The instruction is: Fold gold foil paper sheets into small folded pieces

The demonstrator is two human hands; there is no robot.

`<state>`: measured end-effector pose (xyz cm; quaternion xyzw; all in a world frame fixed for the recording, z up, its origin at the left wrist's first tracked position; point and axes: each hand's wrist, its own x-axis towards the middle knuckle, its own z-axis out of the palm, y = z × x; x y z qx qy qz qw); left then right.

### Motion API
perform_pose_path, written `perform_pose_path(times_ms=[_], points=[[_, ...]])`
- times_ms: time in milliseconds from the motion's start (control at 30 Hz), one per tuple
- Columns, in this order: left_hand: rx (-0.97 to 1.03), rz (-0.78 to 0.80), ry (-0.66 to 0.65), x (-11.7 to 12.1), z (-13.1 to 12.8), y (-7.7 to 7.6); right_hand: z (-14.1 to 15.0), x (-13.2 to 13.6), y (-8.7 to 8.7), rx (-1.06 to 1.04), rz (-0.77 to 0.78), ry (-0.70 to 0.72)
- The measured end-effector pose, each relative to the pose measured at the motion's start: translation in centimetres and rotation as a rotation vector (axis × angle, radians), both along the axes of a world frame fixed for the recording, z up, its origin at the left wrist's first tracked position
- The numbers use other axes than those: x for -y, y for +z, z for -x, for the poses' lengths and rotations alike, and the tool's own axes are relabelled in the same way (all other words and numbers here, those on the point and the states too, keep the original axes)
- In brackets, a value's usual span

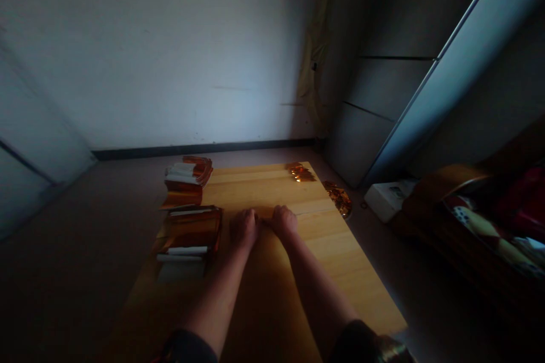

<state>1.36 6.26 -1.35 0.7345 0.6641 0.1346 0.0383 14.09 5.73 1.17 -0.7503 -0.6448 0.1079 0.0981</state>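
Note:
My left hand (244, 228) and my right hand (284, 221) are close together over the middle of the wooden table (332, 238). Both have their fingers closed and curled inward. A small dark strip seems to run between the fingertips, too dim to name. Left of my left hand lie stacks of shiny copper-coloured foil sheets (191, 232) with white paper edges. Behind them, a bundle of foil and white paper (187, 171) sits at the table's far left corner. Several small folded foil pieces (301, 172) lie at the far right corner.
A heap of shiny foil pieces (339, 198) is on the floor beyond the table's right edge. Nearby are a white box (385, 201) and a wooden seat (451, 181) with patterned cloth. A tall cabinet (383, 91) stands at right; a pale wall (191, 57) is ahead.

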Motion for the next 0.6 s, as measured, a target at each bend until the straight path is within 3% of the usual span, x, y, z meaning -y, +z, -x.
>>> perform_pose_path(times_ms=[233, 600], points=[[0.016, -0.01, -0.014, -0.1, 0.3, -0.3, -0.7, -1.1, -0.5, -0.097, 0.063, -0.011], [0.04, -0.038, -0.056, -0.4, 0.8, -1.2, -2.7, -1.8, -1.2, -0.178, 0.036, 0.078]])
